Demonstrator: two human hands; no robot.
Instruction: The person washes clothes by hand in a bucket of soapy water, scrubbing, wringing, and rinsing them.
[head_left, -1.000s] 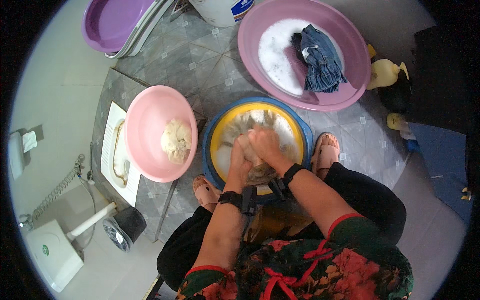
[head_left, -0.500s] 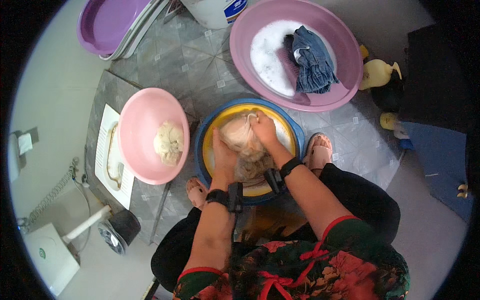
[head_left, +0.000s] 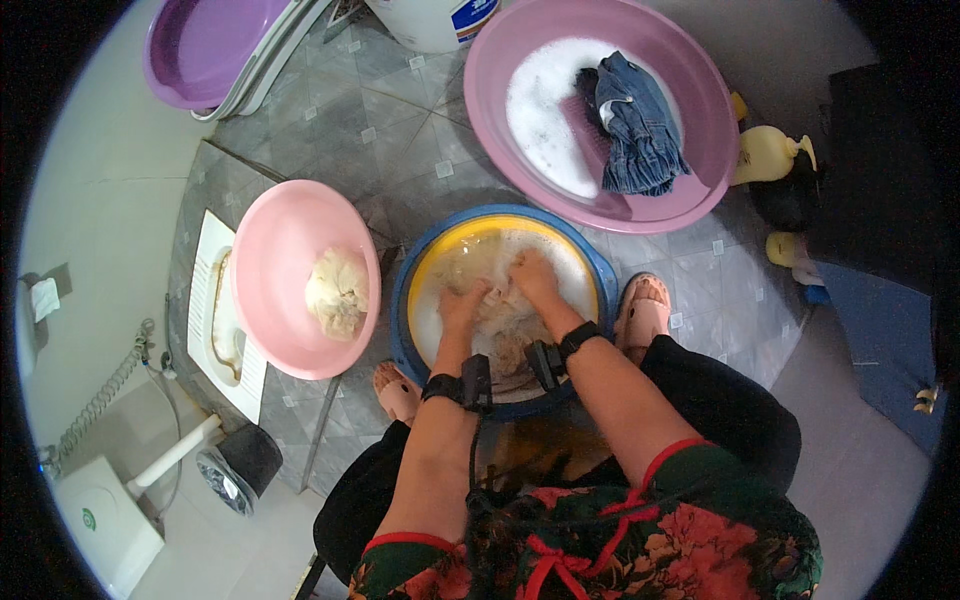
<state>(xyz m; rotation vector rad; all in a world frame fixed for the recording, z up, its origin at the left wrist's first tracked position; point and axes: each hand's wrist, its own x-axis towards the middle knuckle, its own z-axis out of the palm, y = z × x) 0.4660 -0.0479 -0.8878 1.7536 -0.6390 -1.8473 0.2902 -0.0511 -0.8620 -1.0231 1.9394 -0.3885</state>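
Observation:
Both my hands are in a blue-rimmed basin with a yellow inner wall (head_left: 430, 262), full of cloudy, sudsy water. A pale beige wet cloth (head_left: 512, 318) lies partly sunk in that water. On its left side my left hand (head_left: 464, 304) is closed on the cloth, its fingertips partly under the surface. My right hand (head_left: 535, 277) grips the cloth's upper right part with fingers bent. The cloth's full shape is hidden by water and foam.
A pink basin (head_left: 275, 330) with a bunched cream cloth (head_left: 338, 290) stands left, over a squat toilet (head_left: 208, 330). At the upper right, a mauve basin (head_left: 705, 120) holds foam and denim clothing (head_left: 640, 130). A pump bottle (head_left: 768, 155) stands beside it. Pink slippers (head_left: 646, 312) flank my basin.
Both hands have gone down into the water with the cloth, which was bunched and lifted between them before. The cloth is now spread lower in the suds.

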